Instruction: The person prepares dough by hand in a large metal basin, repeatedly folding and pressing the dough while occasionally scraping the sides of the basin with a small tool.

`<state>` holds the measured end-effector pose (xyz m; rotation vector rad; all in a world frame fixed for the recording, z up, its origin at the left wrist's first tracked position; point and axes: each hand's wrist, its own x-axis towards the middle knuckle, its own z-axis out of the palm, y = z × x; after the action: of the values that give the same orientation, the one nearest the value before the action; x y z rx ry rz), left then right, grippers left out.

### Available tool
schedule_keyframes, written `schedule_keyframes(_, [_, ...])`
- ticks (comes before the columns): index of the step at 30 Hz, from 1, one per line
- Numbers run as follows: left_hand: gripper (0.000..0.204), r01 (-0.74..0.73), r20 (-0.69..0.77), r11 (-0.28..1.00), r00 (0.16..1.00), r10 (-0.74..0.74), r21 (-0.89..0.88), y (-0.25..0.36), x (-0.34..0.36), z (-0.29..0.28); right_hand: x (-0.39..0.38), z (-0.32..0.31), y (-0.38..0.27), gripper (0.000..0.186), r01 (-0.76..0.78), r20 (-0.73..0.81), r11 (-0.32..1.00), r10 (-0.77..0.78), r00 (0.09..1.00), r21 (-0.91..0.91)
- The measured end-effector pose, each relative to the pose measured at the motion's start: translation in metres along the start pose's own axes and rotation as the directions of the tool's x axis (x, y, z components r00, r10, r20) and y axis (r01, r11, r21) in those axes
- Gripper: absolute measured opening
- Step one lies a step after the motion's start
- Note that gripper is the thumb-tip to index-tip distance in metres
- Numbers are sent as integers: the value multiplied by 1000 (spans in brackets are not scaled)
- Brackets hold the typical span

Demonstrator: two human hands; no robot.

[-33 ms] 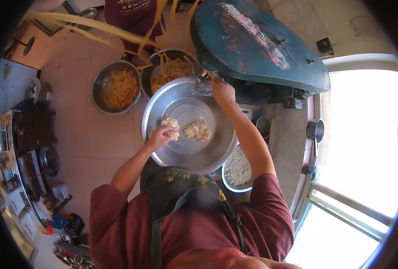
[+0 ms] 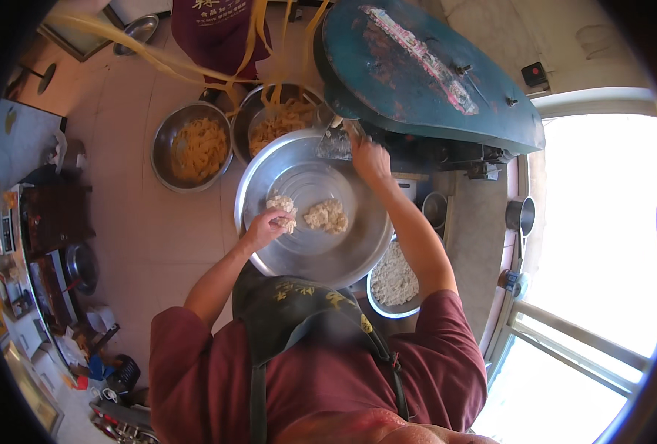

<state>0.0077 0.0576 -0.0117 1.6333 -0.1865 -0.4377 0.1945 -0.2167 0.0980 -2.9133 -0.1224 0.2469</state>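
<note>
A wide steel basin (image 2: 269, 255) stands in front of me with two clumps of crumbly pale dough in it. My left hand (image 2: 268, 222) is closed on the left dough clump (image 2: 281, 203). The other dough clump (image 2: 327, 216) lies loose on the basin's bottom. My right hand (image 2: 373, 161) is above the basin's far right rim, beneath the green machine cover (image 2: 424, 66). Its fingers are wrapped round the handle of what looks like a scraper, whose dough-spattered flat metal blade (image 2: 333, 143) shows beside it. The fingertips are partly hidden.
Two steel bowls with yellow noodle strips, a left bowl (image 2: 167, 174) and a far bowl (image 2: 241, 122), stand beyond the basin. Long noodle strips (image 2: 195, 70) hang across the top, before a person in a maroon apron (image 2: 213, 37). A bowl of floury crumbs (image 2: 393, 277) is at right.
The hanging noodle strips have swung slightly, and the far person's apron has shifted a little. My hands and the dough stay nearly in place.
</note>
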Motion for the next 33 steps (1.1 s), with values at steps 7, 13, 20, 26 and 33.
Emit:
schedule_keyframes(7, [37, 32, 44, 996, 999, -29, -81, -7, 5, 5, 19, 21, 5, 42, 51, 20, 992, -49, 999, -116])
schedule_keyframes(13, [34, -1, 18, 1000, 1000, 1, -15, -3, 5, 7, -3, 32, 12, 43, 146, -223, 977, -179, 958, -157])
schedule_keyframes(20, [33, 21, 32, 999, 999, -21, 28, -2, 1, 3, -15, 17, 9, 44, 38, -117, 993, -51, 992, -110])
schedule_keyframes(26, [31, 57, 103, 998, 993, -58, 4, 2, 7, 2, 23, 20, 14, 49, 26, 11, 999, -26, 1000, -18])
schedule_keyframes(33, [31, 83, 64, 996, 994, -84, 9, -9, 11, 4, -10, 38, -2, 52, 121, 86, 981, -109, 990, -152])
